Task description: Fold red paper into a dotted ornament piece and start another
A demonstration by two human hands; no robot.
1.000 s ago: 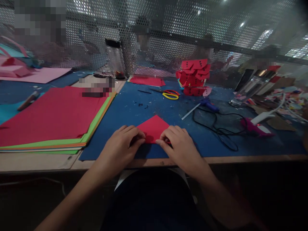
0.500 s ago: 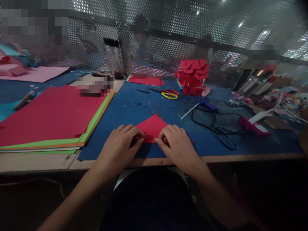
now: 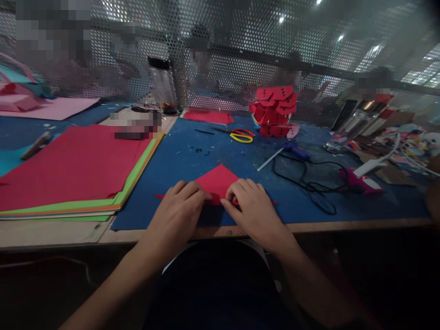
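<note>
A folded triangle of red paper lies on the blue mat, its peak pointing away from me and its long edge near the mat's front. My left hand rests over the left half of that edge, fingers curled and pressed onto the paper; its thumb is mostly hidden. On the right half, my right hand pinches the near edge between thumb and bent fingers. Thin red tips stick out beyond both hands, left and right. My palms cover much of the lower fold.
A stack of coloured paper lies to the left. Beyond the triangle are scissors, small black bits and a red paper construction. A blue glue gun with a looped black cord sits right, near a glass jar.
My left hand has shifted slightly, its fingertips moving right along the near edge, and a red tip now shows beyond its left side. My right hand stays in nearly the same spot.
</note>
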